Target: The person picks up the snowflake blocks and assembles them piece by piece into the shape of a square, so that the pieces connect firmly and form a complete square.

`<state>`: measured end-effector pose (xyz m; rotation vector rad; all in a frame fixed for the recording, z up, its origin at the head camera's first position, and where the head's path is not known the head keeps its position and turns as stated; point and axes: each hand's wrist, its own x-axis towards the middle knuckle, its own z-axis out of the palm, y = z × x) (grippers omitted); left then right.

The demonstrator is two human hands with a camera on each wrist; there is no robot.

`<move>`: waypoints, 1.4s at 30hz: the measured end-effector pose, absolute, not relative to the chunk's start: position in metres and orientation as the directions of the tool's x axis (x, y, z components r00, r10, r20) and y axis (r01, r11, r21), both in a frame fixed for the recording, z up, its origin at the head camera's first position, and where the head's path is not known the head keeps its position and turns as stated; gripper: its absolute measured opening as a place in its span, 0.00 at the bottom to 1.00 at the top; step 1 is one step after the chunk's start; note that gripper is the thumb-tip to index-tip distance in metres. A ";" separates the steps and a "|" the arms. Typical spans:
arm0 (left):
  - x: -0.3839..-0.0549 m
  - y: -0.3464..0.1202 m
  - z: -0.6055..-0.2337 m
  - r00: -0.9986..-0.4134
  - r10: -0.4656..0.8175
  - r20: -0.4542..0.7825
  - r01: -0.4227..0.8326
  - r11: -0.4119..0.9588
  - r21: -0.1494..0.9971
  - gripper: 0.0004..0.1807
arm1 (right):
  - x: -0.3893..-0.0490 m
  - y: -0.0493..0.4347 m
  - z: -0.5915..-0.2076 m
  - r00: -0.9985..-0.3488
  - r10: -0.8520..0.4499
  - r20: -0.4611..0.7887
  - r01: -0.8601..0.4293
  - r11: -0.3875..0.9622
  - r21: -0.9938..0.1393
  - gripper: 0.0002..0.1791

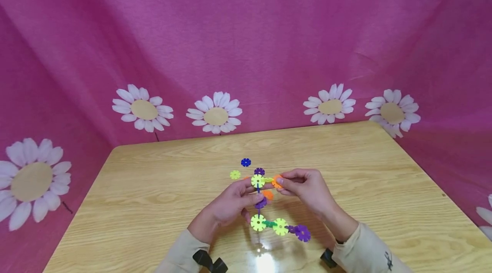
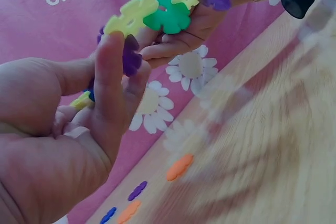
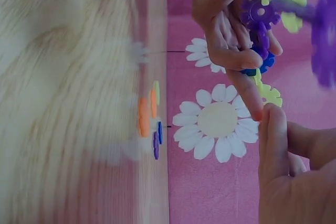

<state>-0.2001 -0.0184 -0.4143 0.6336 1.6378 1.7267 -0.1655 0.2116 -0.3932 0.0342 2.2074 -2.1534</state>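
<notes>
My left hand [image 1: 232, 200] holds a linked chain of notched plastic flower discs, its thumb near a purple disc [image 1: 261, 203]. The upper end has a yellow-green disc [image 1: 258, 181]. From the lower yellow-green disc [image 1: 258, 223], a branch runs right through a green disc [image 2: 167, 11] and another yellow-green disc [image 1: 281, 227] to a purple end disc [image 1: 303, 233]. At the upper branch, my right hand [image 1: 313, 187] pinches an orange disc [image 1: 276, 182] beside a thin yellow piece. Whether that orange disc is joined is unclear; fingers hide it in the right wrist view.
Loose discs lie on the wooden table [image 1: 161, 204] beyond the hands: a blue disc [image 1: 246, 162], a yellow-green disc [image 1: 235, 174], a purple disc [image 1: 259, 171] and orange discs [image 2: 180, 167]. A pink daisy-print cloth [image 1: 261, 51] hangs behind the table.
</notes>
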 end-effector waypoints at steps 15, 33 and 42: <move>-0.198 -0.013 -0.420 -0.650 0.753 -0.101 -0.211 -0.051 0.976 0.23 | -0.167 0.215 -0.402 -0.985 -0.050 -0.167 0.172 -0.108 -0.979 0.17; -0.200 -0.016 -0.419 -0.606 0.789 -0.095 -0.183 -0.022 0.983 0.17 | -0.166 0.217 -0.396 -0.995 -0.083 -0.049 0.049 0.003 -0.999 0.19; -0.201 -0.017 -0.422 -0.604 0.791 -0.097 -0.195 -0.028 0.980 0.09 | -0.166 0.213 -0.397 -0.999 -0.051 -0.011 0.006 0.101 -0.995 0.15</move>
